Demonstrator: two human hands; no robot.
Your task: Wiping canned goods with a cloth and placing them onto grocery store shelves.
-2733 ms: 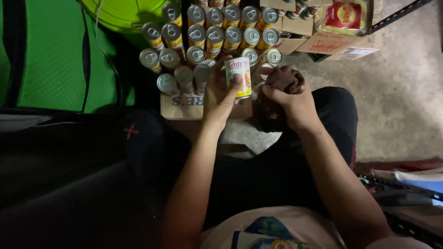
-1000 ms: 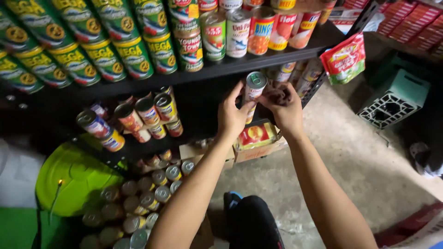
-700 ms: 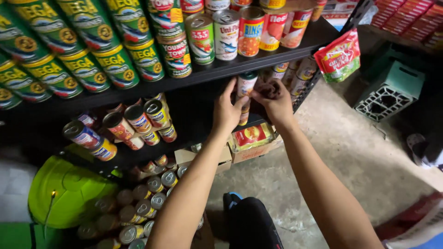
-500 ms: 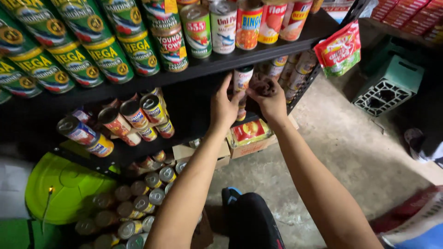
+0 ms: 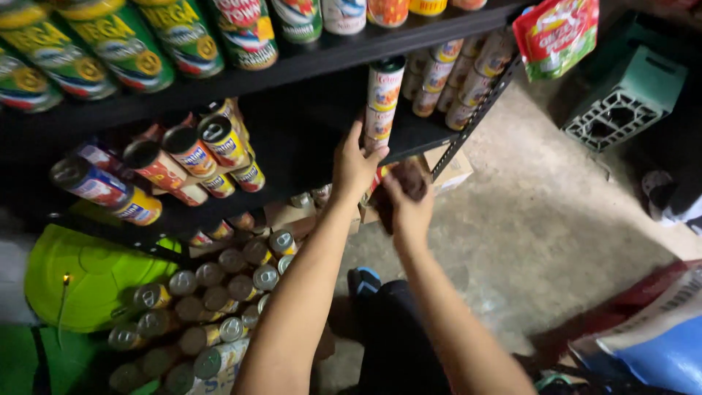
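A black metal shelving rack (image 5: 307, 62) stands over a bare grey concrete floor (image 5: 541, 212), dimly lit. A teal plastic crate (image 5: 621, 102) sits at right, a lime-green plastic basin (image 5: 88, 278) at left.

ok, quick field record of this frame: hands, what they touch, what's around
left hand: raised to the middle shelf, fingers on the lower can of a two-can stack
right hand: lower, closed on a dark brown cloth
stack position: front edge of the black shelf, upright, one can on another
behind stack: more cans in rows
left of hands: cans lying tilted on the shelf
floor: group of upright cans, green tub, teal crate
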